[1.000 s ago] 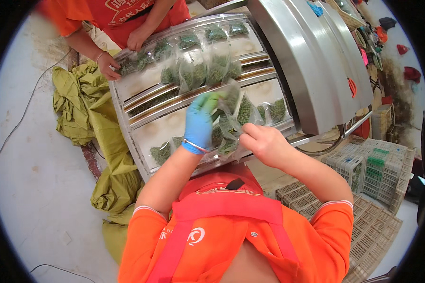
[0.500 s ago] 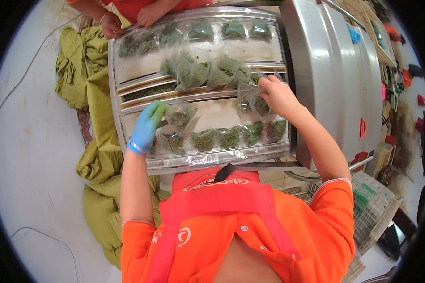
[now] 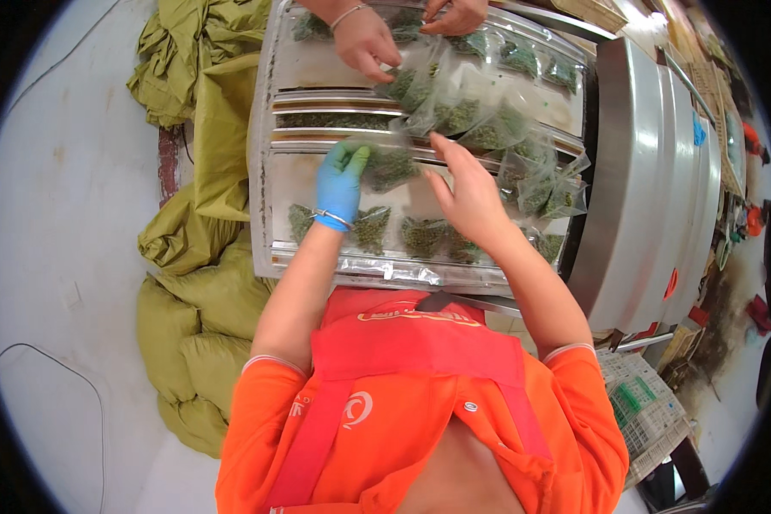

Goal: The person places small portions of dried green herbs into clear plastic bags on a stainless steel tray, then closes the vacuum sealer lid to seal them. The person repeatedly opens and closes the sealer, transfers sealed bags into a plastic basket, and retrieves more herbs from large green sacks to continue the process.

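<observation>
My left hand [image 3: 341, 182], in a blue and green glove, pinches the edge of a clear plastic bag of small green grains [image 3: 391, 169] above the near half of the metal machine bed [image 3: 317, 176]. My bare right hand [image 3: 471, 195] is just right of that bag, thumb and fingers apart, with nothing visible between them. Beneath my hands, a row of filled bags [image 3: 424, 236] lies along the near edge. More filled bags [image 3: 535, 184] are heaped to the right of my right hand. Others [image 3: 488, 128] lie across the middle rails.
Across the bed, a co-worker's hand [image 3: 364, 38] reaches to a bag; their other hand [image 3: 456, 15] is beside it. A curved steel lid [image 3: 651, 171] stands at the right. Olive-green sacks [image 3: 201, 343] lie at the left. A pale plastic crate [image 3: 647, 403] is at the lower right.
My right hand has left the bags on the right and come in beside the bag at my left hand. A co-worker's hand has reached farther over the bags. The view has shifted.
</observation>
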Motion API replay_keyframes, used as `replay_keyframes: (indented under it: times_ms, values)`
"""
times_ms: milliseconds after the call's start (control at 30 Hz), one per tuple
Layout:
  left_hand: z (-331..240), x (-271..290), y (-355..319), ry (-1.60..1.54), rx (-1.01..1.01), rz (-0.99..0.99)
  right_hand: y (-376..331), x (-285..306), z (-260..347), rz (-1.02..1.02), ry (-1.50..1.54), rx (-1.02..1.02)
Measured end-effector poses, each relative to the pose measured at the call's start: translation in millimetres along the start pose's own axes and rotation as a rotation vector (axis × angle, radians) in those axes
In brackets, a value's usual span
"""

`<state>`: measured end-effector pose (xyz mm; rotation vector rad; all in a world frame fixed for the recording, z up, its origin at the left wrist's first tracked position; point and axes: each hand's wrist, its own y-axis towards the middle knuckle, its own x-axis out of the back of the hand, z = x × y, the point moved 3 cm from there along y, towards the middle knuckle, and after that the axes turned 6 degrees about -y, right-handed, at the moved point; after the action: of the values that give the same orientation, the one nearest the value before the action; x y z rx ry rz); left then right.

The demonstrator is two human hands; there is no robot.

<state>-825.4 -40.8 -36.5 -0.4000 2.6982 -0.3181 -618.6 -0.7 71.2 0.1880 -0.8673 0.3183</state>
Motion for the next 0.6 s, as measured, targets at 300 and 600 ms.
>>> replay_keyframes:
  times_ms: [300,600]
  values:
    - [-75.2,19.6,-20.5,0.138,-0.030,-0.191,25.1,-55.0,28.9,0.323,0.606,-0.279]
    - [-49.4,77.9,1.2,1.094,-0.337,-0.410,51.4,-135.6,37.6,0.217,-0.162,0.294]
